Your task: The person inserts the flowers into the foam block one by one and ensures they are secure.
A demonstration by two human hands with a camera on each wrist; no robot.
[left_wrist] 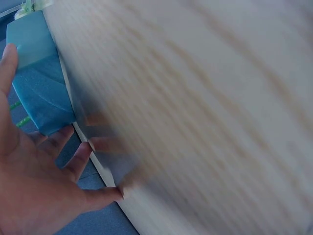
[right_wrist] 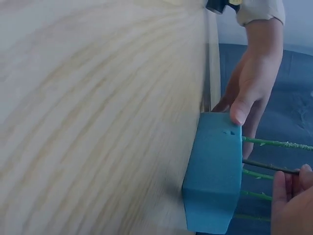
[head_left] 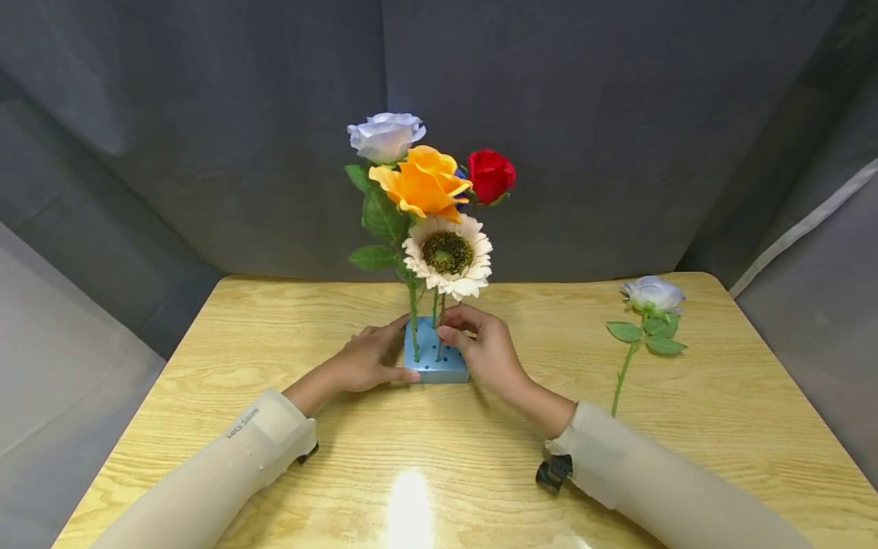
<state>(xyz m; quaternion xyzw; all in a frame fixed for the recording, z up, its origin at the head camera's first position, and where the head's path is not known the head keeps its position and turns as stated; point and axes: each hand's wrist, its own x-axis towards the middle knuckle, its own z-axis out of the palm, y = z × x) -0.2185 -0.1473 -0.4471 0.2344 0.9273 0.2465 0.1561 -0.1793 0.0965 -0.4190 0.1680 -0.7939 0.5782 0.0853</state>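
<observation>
A blue foam block (head_left: pixel 439 370) with small holes stands on the table. From its left side my left hand (head_left: pixel 366 358) holds it, thumb across the front face and fingers toward the back. My right hand (head_left: pixel 490 347) pinches the thin brown stem of a cream sunflower (head_left: pixel 473 274); in the right wrist view that dark stem (right_wrist: pixel 261 165) meets the block's top. Other stems stand upright in the block, bearing an orange rose (head_left: pixel 421 183), a pale lavender rose (head_left: pixel 386 137) and a red rose (head_left: pixel 490 175). A blue flower (head_left: pixel 462 187) is mostly hidden behind the orange one.
Another pale lavender rose (head_left: pixel 653 295) lies on the right of the wooden table (head_left: pixel 288 320), its stem pointing toward the near side. Grey curtains (head_left: pixel 583 152) hang behind the table and at both sides.
</observation>
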